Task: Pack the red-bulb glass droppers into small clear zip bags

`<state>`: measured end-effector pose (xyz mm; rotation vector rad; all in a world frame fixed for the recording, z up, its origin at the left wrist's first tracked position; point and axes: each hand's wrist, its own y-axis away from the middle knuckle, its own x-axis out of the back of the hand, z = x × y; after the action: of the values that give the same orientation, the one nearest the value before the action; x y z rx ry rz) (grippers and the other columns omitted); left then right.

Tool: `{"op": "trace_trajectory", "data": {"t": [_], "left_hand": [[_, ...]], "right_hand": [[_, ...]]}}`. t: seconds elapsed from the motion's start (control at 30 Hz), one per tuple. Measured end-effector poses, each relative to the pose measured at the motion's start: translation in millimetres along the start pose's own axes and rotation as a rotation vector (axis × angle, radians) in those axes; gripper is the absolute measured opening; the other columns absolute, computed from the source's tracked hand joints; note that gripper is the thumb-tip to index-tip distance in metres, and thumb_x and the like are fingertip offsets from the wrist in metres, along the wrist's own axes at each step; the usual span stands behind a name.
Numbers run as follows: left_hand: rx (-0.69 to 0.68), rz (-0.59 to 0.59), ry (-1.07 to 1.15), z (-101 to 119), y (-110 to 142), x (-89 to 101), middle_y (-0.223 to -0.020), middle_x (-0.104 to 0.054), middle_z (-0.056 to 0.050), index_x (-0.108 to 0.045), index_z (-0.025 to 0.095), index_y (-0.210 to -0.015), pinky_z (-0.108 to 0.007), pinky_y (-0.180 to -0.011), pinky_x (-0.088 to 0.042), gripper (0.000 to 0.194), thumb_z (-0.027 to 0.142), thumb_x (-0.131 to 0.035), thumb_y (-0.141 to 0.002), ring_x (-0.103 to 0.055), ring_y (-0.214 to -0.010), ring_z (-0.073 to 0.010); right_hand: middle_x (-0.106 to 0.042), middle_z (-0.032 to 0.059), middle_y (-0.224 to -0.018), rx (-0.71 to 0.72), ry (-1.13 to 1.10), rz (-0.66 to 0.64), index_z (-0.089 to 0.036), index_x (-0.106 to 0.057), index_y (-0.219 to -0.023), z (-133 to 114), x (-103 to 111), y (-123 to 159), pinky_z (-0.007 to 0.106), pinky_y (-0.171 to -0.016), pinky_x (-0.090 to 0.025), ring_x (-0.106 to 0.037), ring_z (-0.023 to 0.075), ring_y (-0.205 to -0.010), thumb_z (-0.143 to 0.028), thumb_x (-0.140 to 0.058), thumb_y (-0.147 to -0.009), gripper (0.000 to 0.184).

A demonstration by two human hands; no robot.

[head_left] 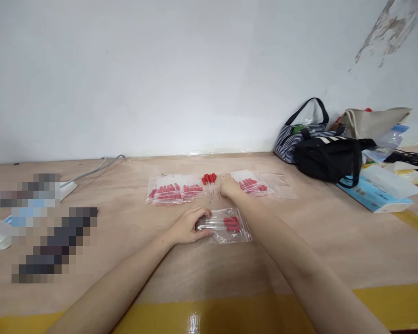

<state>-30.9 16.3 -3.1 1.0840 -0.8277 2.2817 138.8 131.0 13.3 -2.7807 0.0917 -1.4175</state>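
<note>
My right fingertips are hidden behind my curled right hand (229,186) beside the loose red-handled tools (209,179), so I cannot tell whether they grip one, while my left hand (191,224), thumb and fingers parted, touches the left end of the clear zip bag (218,230) holding more red-handled pieces (231,223).

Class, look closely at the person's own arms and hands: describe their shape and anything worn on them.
The left hand and right hand are gloveless. Slim forearms taper to wrists without watch or bracelet; no sleeves show. Rings can't be ruled out.
</note>
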Motion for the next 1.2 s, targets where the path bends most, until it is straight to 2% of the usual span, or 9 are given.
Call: {"op": "trace_trajectory", "data": {"t": [0.07,0.13,0.23,0.3,0.43,0.57,0.83,1.07,1.2], "left_hand": [[0.002,-0.004,0.008,1,0,0.8,-0.102,-0.057,-0.007,-0.05,0.018,-0.093,-0.033,-0.081,-0.043,0.029,0.04,-0.059,-0.076,-0.054,-0.091,-0.0197],[0.003,-0.007,0.012,2,0,1.8,-0.103,-0.057,-0.007,-0.05,0.019,-0.092,-0.033,-0.081,-0.042,0.025,0.039,-0.056,-0.078,-0.054,-0.091,-0.0196],[0.009,-0.008,0.007,3,-1,2.9,-0.102,-0.057,-0.007,-0.05,0.018,-0.09,-0.032,-0.079,-0.042,0.022,0.038,-0.054,-0.08,-0.054,-0.089,-0.019],[0.012,-0.008,-0.006,3,-1,3.0,-0.1,-0.058,-0.006,-0.049,0.018,-0.086,-0.031,-0.077,-0.042,0.023,0.038,-0.055,-0.078,-0.054,-0.087,-0.0185],[0.008,-0.002,-0.016,2,-2,1.7,-0.098,-0.057,-0.006,-0.049,0.018,-0.086,-0.03,-0.077,-0.042,0.022,0.037,-0.055,-0.078,-0.054,-0.087,-0.0181],[-0.007,0.006,-0.016,0,-2,0.9,-0.099,-0.056,-0.006,-0.049,0.018,-0.086,-0.03,-0.079,-0.041,0.022,0.037,-0.056,-0.078,-0.053,-0.089,-0.0181],[0.044,0.017,-0.057,3,-1,-0.9,-0.099,-0.057,-0.006,-0.05,0.02,-0.104,-0.032,-0.079,-0.042,0.035,0.041,-0.057,-0.077,-0.053,-0.09,-0.0202],[0.043,0.042,-0.055,5,-2,-1.8,-0.1,-0.057,-0.007,-0.051,0.02,-0.106,-0.035,-0.08,-0.043,0.04,0.045,-0.058,-0.076,-0.053,-0.091,-0.0214],[0.035,0.04,-0.06,4,-2,-1.6,-0.102,-0.057,-0.006,-0.051,0.021,-0.108,-0.034,-0.08,-0.043,0.039,0.043,-0.057,-0.077,-0.053,-0.093,-0.0211]], "right_hand": [[-0.061,0.022,-0.093,0.002,-0.046,0.014,-0.004,-0.042,-0.118,5,7,1,0.04,-0.074,-0.046,-0.06,0.0313,-0.089,-0.011,-0.058,-0.066,0.055],[-0.064,0.0143,-0.08,0.039,-0.18,0.053,-0.006,-0.029,-0.128,16,20,9,0.037,-0.067,-0.048,-0.063,0.0266,-0.074,-0.016,-0.054,-0.068,0.065],[-0.055,-0.005,-0.055,0.092,-0.585,0.097,-0.014,-0.005,-0.136,45,39,36,0.03,-0.047,-0.048,-0.054,0.0161,-0.042,-0.021,-0.05,-0.068,0.082],[-0.049,-0.0101,-0.051,0.067,-0.788,0.086,-0.018,0.001,-0.136,68,48,57,0.026,-0.041,-0.046,-0.051,0.013,-0.037,-0.021,-0.051,-0.065,0.088],[-0.049,-0.0096,-0.056,-0.038,-0.966,0.163,-0.019,-0.02,-0.13,101,50,90,0.026,-0.041,-0.049,-0.054,0.012,-0.042,-0.023,-0.054,-0.061,0.076],[-0.049,-0.0091,-0.062,-0.069,-1.061,0.223,-0.021,-0.03,-0.116,104,41,101,0.026,-0.045,-0.051,-0.057,0.0117,-0.046,-0.026,-0.059,-0.06,0.063],[-0.055,-0.0039,-0.069,-0.004,-1.157,0.038,-0.021,-0.044,-0.095,92,27,113,0.031,-0.065,-0.054,-0.061,0.0132,-0.065,-0.042,-0.069,-0.058,0.049],[-0.057,-0.0009,-0.071,-0.033,-1.054,0.099,-0.017,-0.055,-0.084,102,33,112,0.026,-0.056,-0.05,-0.055,0.0091,-0.055,-0.046,-0.07,-0.056,0.043],[-0.059,-0.0004,-0.07,-0.024,-1.047,0.004,-0.016,-0.057,-0.09,102,32,114,0.023,-0.051,-0.046,-0.052,0.0085,-0.053,-0.043,-0.07,-0.057,0.044]]}}
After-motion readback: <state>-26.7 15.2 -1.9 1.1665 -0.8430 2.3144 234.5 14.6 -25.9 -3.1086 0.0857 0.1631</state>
